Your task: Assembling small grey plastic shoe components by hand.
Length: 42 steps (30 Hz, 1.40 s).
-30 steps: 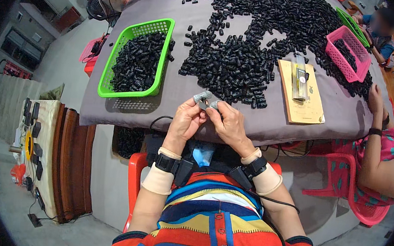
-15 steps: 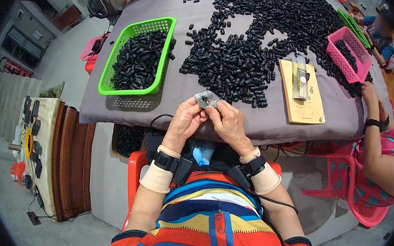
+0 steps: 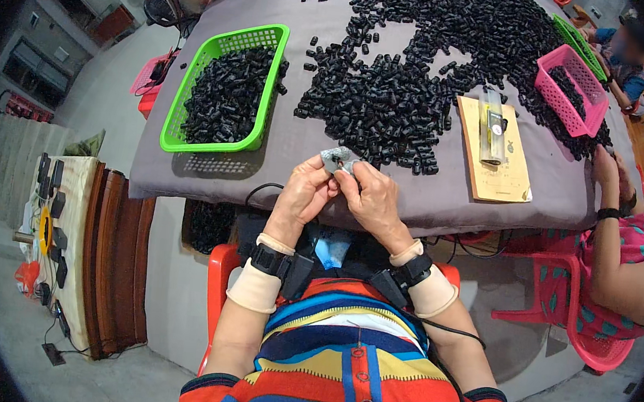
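Observation:
Just past the table's near edge, both hands meet over a small grey, crinkled piece (image 3: pixel 335 156) that looks like foil or thin cloth. My left hand (image 3: pixel 304 189) pinches its left side, and my right hand (image 3: pixel 373 200) presses on it from the right with thumb and forefinger. Something small and dark shows between the fingertips, too small to name. Directly beyond lies a spread of small black plastic parts (image 3: pixel 377 113). To the left, a green basket (image 3: pixel 172 118) holds many of the same parts.
On the right, a clear plastic case (image 3: pixel 492 132) lies on a tan paper pad (image 3: pixel 469 165). A pink basket (image 3: pixel 595 119) and a green basket (image 3: pixel 574 41) stand farther right. One co-worker's arm (image 3: pixel 611 182) reaches in there; others sit at the far corners. A cable (image 3: pixel 261 187) loops by the edge.
My hands stay almost in place. The grey piece has shifted slightly and lies a little flatter between the fingertips. The co-worker's hand at right has moved slightly.

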Tool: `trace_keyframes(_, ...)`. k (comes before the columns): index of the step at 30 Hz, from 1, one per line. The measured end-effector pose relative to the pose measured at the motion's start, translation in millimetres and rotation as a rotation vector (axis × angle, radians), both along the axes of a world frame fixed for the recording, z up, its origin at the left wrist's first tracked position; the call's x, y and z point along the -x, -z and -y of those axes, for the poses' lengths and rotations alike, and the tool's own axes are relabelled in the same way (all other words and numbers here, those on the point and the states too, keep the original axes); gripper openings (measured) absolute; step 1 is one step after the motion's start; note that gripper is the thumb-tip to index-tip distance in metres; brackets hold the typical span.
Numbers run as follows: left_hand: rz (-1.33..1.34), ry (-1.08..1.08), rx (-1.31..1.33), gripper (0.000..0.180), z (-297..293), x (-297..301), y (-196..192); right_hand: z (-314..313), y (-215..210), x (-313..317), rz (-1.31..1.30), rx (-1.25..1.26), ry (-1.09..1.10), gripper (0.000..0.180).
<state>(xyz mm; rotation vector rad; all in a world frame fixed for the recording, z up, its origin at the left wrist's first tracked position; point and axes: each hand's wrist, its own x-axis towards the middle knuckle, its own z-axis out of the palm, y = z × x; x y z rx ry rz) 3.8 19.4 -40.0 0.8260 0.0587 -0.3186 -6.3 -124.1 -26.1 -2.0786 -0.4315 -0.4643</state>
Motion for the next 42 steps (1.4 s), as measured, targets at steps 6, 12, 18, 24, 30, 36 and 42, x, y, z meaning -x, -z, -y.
trace_keyframes(6, -0.009, 0.024, 0.021, 0.021, -1.3, 1.6, -0.6, -0.7, 3.2, -1.1, 0.049, -0.009, 0.007, 0.023)
trace_keyframes(12, -0.002, 0.016, 0.04, 0.022, -1.3, 3.1, -2.7, 4.6, 5.4, -1.5, 0.041, -0.046, -0.065, 0.022)
trace_keyframes(18, 0.004, 0.026, 0.037, 0.022, -1.8, 1.6, 1.5, 5.5, 2.2, -1.5, 0.017, -0.044, -0.072, 0.023)
trace_keyframes(24, -0.024, 0.027, 0.042, 0.022, -2.1, 1.6, -3.1, 5.8, 2.7, -2.5, 0.011, -0.023, -0.078, 0.024)
trace_keyframes(30, -0.015, 0.032, 0.049, 0.023, -3.0, 1.7, -1.7, 5.2, 2.7, -1.8, 0.009, -0.013, -0.083, 0.023)
trace_keyframes(36, -0.047, 0.024, 0.036, 0.023, -2.4, 0.9, -0.8, 4.3, 3.2, -1.9, 0.014, -0.016, -0.078, 0.023)
trace_keyframes(42, -0.006, 0.053, 0.016, 0.023, -3.9, 1.6, -1.9, 1.0, 0.7, -0.8, 0.014, 0.008, -0.043, 0.024)
